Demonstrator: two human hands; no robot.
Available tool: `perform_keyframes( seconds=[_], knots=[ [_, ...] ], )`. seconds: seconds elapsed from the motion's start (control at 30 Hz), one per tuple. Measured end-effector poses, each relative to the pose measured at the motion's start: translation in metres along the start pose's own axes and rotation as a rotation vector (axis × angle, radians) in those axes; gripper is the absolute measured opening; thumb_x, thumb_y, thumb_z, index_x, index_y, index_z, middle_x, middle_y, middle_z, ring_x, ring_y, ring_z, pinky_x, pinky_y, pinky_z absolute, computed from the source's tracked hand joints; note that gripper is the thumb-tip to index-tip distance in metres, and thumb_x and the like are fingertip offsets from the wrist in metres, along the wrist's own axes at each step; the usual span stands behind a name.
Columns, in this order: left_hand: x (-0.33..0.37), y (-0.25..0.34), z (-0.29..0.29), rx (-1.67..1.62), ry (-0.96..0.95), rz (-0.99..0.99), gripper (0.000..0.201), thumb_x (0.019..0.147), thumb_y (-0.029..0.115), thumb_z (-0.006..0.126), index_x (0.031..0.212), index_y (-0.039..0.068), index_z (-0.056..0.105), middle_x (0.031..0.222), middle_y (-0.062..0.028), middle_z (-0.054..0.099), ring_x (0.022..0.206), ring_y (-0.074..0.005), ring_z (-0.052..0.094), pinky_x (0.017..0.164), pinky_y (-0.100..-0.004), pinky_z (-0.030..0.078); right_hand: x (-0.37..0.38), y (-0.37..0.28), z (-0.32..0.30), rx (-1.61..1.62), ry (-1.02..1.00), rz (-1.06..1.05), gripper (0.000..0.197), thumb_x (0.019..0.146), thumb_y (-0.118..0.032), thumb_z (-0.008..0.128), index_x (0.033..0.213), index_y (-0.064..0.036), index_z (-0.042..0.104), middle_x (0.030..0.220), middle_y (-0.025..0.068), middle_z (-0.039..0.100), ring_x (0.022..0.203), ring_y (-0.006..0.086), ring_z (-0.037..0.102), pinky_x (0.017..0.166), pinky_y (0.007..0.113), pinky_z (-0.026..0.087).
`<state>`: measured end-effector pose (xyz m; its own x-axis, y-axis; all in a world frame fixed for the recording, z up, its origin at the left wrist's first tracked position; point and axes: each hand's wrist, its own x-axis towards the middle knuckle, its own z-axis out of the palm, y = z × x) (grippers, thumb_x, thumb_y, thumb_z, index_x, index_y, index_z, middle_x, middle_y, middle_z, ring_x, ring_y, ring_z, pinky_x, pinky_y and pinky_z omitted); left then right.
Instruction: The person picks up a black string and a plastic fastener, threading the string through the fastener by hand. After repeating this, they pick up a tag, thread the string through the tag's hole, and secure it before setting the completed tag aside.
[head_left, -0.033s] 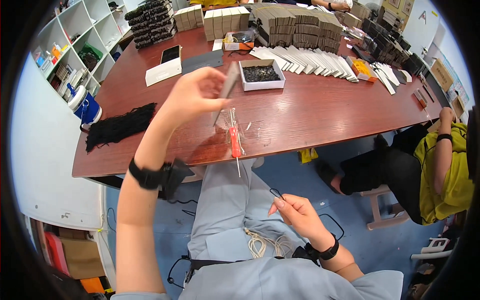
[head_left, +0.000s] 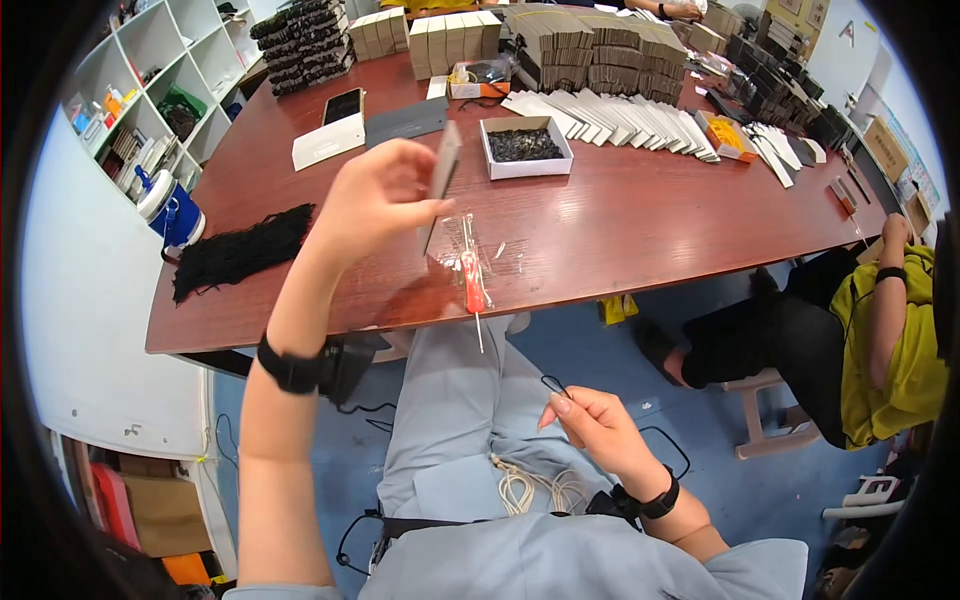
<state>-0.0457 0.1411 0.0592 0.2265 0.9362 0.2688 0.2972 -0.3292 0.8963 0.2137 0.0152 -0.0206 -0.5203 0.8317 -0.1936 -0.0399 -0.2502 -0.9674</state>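
Note:
Over the table's near left part, my left hand (head_left: pixel 375 205) is closed on a thin grey card (head_left: pixel 441 185), which is turned nearly edge-on to me. Some of its fingers are blurred. Low above my lap, my right hand (head_left: pixel 598 428) pinches a thin black cord loop (head_left: pixel 554 386) between thumb and finger. Beside the card lies a red-handled tool (head_left: pixel 473 285), its thin metal shaft sticking out past the table's front edge. Small clear bits are scattered around it. Behind, a white box (head_left: pixel 528 168) holds many small dark pieces.
A bundle of black cords (head_left: pixel 243 252) lies at the table's left, near a blue-and-white jug (head_left: pixel 170 212). Fanned white cards (head_left: pixel 620 128) and tall card stacks (head_left: pixel 590 55) fill the back. To the right sits a person in a yellow top (head_left: pixel 885 350). White cord (head_left: pixel 515 490) rests on my lap.
My left hand and the grey card have shifted slightly left. My right hand stays in place with the cord loop.

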Motion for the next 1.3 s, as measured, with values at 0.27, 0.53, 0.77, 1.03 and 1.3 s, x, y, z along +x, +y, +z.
perform_keyframes(
  seconds=[0.27,0.53,0.77,1.03,1.3],
  knots=[
    [-0.061,-0.017,0.018,0.037,0.295,0.07,0.045,0.068,-0.006,0.059,0.111,-0.003,0.046,0.091,-0.0039,0.051,0.087,-0.0128,0.053,0.077,-0.0242,0.043,0.004,-0.007,0.009,-0.027,-0.014,-0.023,0.026,0.087,-0.02,0.042,0.075,-0.0023,0.058,0.054,-0.0091,0.031,0.051,0.0012,0.024,0.045,0.018,0.022],
    [-0.153,-0.023,0.095,0.796,0.299,0.121,0.048,0.057,0.004,0.065,0.103,0.001,0.053,0.085,-0.0106,0.052,0.072,-0.0236,0.054,0.062,-0.0291,0.045,0.002,0.005,0.004,-0.012,0.017,0.043,0.026,0.088,-0.02,0.041,0.076,-0.0028,0.058,0.054,-0.0096,0.033,0.051,0.0004,0.025,0.045,0.017,0.021],
    [-0.15,-0.042,0.113,0.847,0.413,0.216,0.048,0.057,0.004,0.065,0.103,0.0,0.052,0.087,-0.0108,0.053,0.073,-0.0238,0.055,0.062,-0.0286,0.046,0.0,0.004,0.009,-0.044,0.013,-0.002,0.027,0.087,-0.02,0.042,0.076,-0.0026,0.058,0.055,-0.0091,0.034,0.052,0.001,0.026,0.046,0.018,0.022],
    [-0.14,-0.053,0.118,0.916,0.494,0.194,0.048,0.058,0.003,0.064,0.104,-0.002,0.051,0.088,-0.0121,0.054,0.074,-0.0253,0.055,0.064,-0.0293,0.046,0.018,-0.006,0.021,-0.353,-0.107,-0.166,0.02,0.084,-0.017,0.046,0.076,-0.0014,0.056,0.054,0.0026,0.041,0.05,0.0086,0.037,0.047,0.023,0.031],
    [-0.139,-0.052,0.116,0.885,0.502,0.189,0.048,0.058,0.005,0.065,0.103,-0.002,0.051,0.087,-0.0119,0.054,0.074,-0.0246,0.055,0.064,-0.0298,0.046,0.068,0.014,0.018,-0.679,0.0,-0.437,0.016,0.081,-0.013,0.048,0.074,-0.0009,0.054,0.06,0.0146,0.047,0.051,0.0236,0.046,0.051,0.03,0.038]
  ],
)
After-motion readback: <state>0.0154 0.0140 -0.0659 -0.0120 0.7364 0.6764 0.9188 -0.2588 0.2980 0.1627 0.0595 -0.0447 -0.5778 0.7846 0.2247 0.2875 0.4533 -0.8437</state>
